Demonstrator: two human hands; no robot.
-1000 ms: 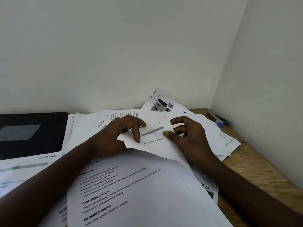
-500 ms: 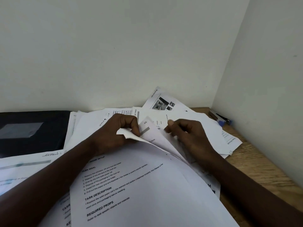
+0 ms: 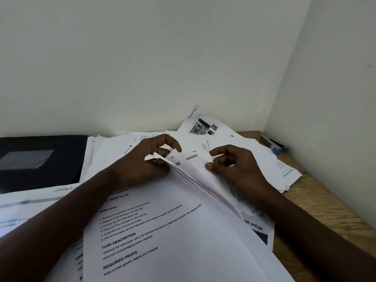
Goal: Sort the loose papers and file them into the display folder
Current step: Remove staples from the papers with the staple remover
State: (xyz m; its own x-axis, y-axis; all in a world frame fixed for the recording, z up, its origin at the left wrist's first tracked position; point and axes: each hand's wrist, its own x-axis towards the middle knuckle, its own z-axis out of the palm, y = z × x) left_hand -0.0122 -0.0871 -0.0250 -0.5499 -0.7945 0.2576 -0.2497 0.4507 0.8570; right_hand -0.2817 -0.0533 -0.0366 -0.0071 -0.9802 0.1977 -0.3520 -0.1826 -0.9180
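Nearest, the stack of papers (image 3: 162,231) is raised at its far end. Its long axis runs away from the person and a little leftward, with the heading end farthest. That far corner is pinched by the left hand (image 3: 142,161), its fingers curled over the upper sheets. Just beside it, the fanned edges are worked by the right hand (image 3: 234,167), with 1 leaf marked 66 narrowly pinched between thumb and bent fingers. Leaves are best parted singly, numbered corners read, and the left pinch held firm. Loose papers (image 3: 264,159) are spread beyond. The black display folder (image 3: 30,159) lies far left, apparently closed.
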